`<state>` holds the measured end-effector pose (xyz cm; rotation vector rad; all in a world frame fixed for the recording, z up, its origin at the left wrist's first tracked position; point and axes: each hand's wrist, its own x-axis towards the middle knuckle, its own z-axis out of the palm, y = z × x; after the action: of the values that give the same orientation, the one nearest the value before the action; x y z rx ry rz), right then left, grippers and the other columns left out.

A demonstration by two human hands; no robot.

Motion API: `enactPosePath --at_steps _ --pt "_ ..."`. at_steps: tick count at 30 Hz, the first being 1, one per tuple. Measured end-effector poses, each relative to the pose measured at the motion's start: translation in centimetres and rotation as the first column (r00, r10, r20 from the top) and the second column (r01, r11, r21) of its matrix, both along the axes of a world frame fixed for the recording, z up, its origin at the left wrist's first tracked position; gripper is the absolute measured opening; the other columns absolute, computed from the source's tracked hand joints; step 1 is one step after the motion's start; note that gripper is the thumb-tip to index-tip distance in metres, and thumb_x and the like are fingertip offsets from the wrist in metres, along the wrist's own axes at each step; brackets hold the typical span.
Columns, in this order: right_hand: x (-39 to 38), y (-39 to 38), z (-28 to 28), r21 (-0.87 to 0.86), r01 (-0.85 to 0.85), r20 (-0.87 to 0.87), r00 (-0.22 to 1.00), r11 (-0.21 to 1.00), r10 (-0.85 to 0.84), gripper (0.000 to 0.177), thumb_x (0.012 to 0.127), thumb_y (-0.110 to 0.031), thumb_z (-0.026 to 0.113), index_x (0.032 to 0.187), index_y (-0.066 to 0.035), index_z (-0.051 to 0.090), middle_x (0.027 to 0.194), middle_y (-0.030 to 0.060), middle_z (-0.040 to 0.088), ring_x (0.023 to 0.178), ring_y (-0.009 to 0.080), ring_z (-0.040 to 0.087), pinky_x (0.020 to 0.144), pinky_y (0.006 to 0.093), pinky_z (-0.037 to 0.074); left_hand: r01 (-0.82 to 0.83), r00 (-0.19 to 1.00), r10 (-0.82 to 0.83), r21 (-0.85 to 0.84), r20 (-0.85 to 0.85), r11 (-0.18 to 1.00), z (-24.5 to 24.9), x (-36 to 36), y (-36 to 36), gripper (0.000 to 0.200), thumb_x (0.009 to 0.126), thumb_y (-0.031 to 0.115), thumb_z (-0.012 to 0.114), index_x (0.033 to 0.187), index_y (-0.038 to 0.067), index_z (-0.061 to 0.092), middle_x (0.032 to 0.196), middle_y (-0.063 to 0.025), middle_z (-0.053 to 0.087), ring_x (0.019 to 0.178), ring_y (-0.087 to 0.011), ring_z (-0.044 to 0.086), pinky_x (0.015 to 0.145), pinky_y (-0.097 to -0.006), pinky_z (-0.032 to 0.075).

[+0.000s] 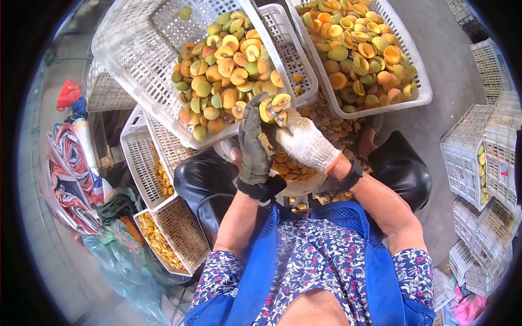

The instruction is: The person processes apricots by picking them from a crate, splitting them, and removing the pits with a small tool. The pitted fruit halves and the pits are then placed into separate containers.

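Observation:
My left hand, in a dark, soiled glove, grips a yellow peach half between thumb and fingers. Another cut half sits right beside it, its inner face showing. In a white glove, my right hand is closed around a small metal pitting tool, whose tip touches the fruit; its exact shape is partly hidden by my fingers. Just beyond my hands, a tilted white crate holds many peach halves, some with brown pits. Below my hands stands a pale round tub with orange pieces in it.
A second white crate full of hollowed halves stands at the upper right. Crates of orange pieces are at my left, near crumpled striped sheeting and a green plastic bag. Stacked crates line the right side.

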<state>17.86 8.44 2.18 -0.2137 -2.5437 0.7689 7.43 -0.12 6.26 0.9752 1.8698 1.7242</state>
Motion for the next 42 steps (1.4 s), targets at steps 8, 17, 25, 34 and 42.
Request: enactPosePath --at_steps 8,17,25,34,42 --pt "0.0 0.1 -0.8 -0.038 -0.135 -0.004 0.991 0.990 0.135 0.013 0.084 -0.009 0.054 0.092 -0.002 0.061 0.088 0.0171 0.060 0.076 0.0334 0.061 0.065 0.0411 0.052 -0.153 0.975 0.156 -0.030 0.158 0.988 -3.7 0.5 0.1 0.032 0.095 0.022 0.047 0.118 0.001 0.055 0.108 -0.0109 0.062 0.097 -0.0204 0.060 0.085 -0.0300 0.048" --pt "0.0 -0.7 -2.0 -0.179 -0.155 0.044 0.985 0.972 0.165 0.017 0.083 -0.012 0.054 0.093 0.000 0.061 0.085 0.0186 0.060 0.073 0.0318 0.062 0.064 0.0416 0.053 -0.134 0.759 0.123 -0.032 0.640 0.990 -2.0 0.3 0.0 0.053 0.101 0.047 0.036 0.107 0.000 0.058 0.096 -0.0095 0.063 0.086 -0.0169 0.061 0.077 -0.0280 0.051" --pt "-0.1 1.3 2.3 -0.903 0.166 0.330 0.859 0.395 0.393 0.027 0.088 -0.026 0.058 0.094 0.000 0.057 0.066 0.0040 0.056 0.050 0.0120 0.053 0.045 0.0284 0.045 0.069 0.776 -0.086 0.051 0.626 0.996 -2.2 -1.6 -0.9 0.052 0.101 0.046 0.035 0.103 0.000 0.058 0.098 -0.0118 0.063 0.089 -0.0218 0.062 0.082 -0.0344 0.052" --pt "-0.4 -0.6 0.1 -0.732 0.160 0.390 0.896 0.662 0.215 0.028 0.087 -0.025 0.053 0.097 0.001 0.060 0.091 0.0238 0.062 0.082 0.0393 0.060 0.073 0.0429 0.047 -0.145 0.646 0.069 0.033 0.760 0.989 -3.8 -1.6 -0.8 0.044 0.101 0.041 0.039 0.100 0.002 0.057 0.093 -0.0088 0.061 0.087 -0.0172 0.060 0.081 -0.0299 0.052" --pt "0.3 -0.5 1.0 -0.824 0.068 0.413 0.752 0.563 0.514 0.032 0.084 -0.020 0.060 0.109 0.001 0.058 0.079 0.0165 0.063 0.066 0.0260 0.062 0.063 0.0371 0.051 0.208 0.734 -0.252 0.145 0.631 0.967 -2.3 -1.5 -1.5 0.045 0.102 0.038 0.038 0.076 0.005 0.054 0.076 -0.0077 0.054 0.076 -0.0195 0.055 0.090 -0.0452 0.048"
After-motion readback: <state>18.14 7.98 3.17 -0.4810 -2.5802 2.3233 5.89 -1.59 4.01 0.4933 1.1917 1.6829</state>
